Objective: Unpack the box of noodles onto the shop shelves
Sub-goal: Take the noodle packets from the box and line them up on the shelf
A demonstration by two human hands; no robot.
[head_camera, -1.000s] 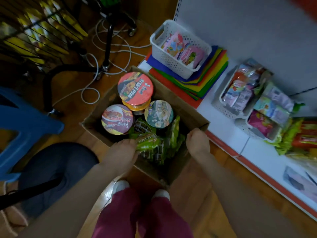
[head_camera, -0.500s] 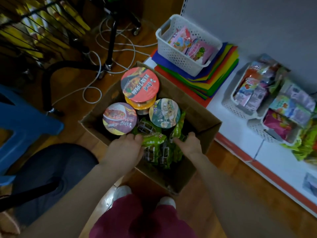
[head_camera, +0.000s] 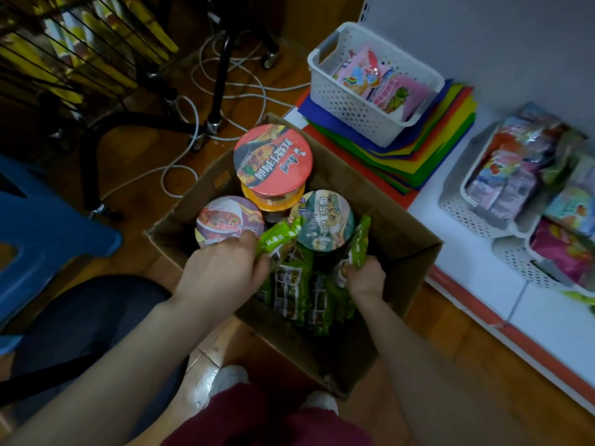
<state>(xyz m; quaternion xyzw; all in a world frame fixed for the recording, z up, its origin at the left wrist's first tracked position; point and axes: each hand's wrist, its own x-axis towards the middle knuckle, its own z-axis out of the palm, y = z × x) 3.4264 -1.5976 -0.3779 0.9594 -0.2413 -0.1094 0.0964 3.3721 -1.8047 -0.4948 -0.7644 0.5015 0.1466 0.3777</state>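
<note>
Box [head_camera: 402, 249] open on the floor [head_camera: 450, 336], under both hands. Three noodle cups [head_camera: 325, 220] show lids just beyond the fingers, and a fourth is half hidden under the red one. Green packets [head_camera: 293, 284] bunched between the hands, count unclear. Left hand [head_camera: 222, 268] fingers curl round one packet and right hand [head_camera: 365, 278] grips another; a second ago the right hand sat on the box rim.

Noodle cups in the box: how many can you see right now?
4. Red-lidded cup at the far side, stacked on an orange cup; purple-lidded cup on the left; green-lidded cup on the right. More may lie hidden underneath.
</note>
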